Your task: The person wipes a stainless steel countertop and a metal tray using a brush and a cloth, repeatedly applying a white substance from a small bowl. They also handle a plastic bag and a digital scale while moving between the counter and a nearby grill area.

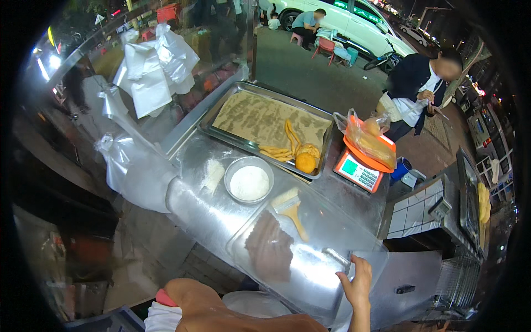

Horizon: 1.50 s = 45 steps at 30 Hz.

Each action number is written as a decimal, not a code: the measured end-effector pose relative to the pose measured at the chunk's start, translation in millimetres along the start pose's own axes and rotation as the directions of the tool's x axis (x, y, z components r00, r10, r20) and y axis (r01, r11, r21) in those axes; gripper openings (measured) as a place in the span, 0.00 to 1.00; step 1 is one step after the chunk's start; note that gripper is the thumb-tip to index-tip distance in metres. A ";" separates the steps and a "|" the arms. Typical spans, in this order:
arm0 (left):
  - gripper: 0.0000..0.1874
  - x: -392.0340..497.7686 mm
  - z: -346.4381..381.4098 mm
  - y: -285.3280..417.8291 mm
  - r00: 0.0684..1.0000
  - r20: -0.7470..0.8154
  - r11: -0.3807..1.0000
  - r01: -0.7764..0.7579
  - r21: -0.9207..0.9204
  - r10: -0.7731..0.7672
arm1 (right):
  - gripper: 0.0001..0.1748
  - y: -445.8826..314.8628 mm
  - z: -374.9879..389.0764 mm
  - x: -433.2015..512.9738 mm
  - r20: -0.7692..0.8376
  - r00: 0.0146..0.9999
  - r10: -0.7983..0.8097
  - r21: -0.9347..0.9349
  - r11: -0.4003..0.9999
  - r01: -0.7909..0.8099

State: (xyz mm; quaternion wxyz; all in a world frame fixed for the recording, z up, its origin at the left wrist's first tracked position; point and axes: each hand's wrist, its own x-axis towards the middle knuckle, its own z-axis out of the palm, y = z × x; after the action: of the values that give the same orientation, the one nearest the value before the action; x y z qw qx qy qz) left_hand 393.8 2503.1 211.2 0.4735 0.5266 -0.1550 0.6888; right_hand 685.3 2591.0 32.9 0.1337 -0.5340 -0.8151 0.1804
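Note:
My right hand [359, 276] is over the right part of the metal worktop, its thumb spread from the fingers. It lies beside a short metal handle [336, 257] on a clear cover; whether it touches either is unclear. My left hand is out of view. Before me are a wooden-handled brush [292, 211], a brown cloth-like piece [269, 249] and a round container of white powder [249, 183]. White powder [213, 175] also dusts the worktop to its left. Behind them, a metal tray [265, 150] holds fried dough strips [277, 152] and a round golden piece [305, 162].
An orange digital scale [360, 171] bears bagged food [367, 139]. Plastic bags [145, 70] hang at the left. A person [415, 91] stands beyond the scale. A metal unit with another tray [468, 199] is at the right. A parked white car [352, 20] is behind.

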 end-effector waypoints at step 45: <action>0.40 -181.1 -304.2 223.6 0.600 -0.789 -0.403 0.760 0.510 0.133 | 0.12 -234.7 140.6 414.8 -0.480 0.810 -0.335 0.161 0.875 0.457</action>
State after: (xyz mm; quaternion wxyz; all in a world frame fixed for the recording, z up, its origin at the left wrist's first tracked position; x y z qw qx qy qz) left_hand 34.8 2518.6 -3.9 0.0947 0.4577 0.7725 0.4299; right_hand 271.1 2865.3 19.4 0.4194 -0.3537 -0.8255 0.1323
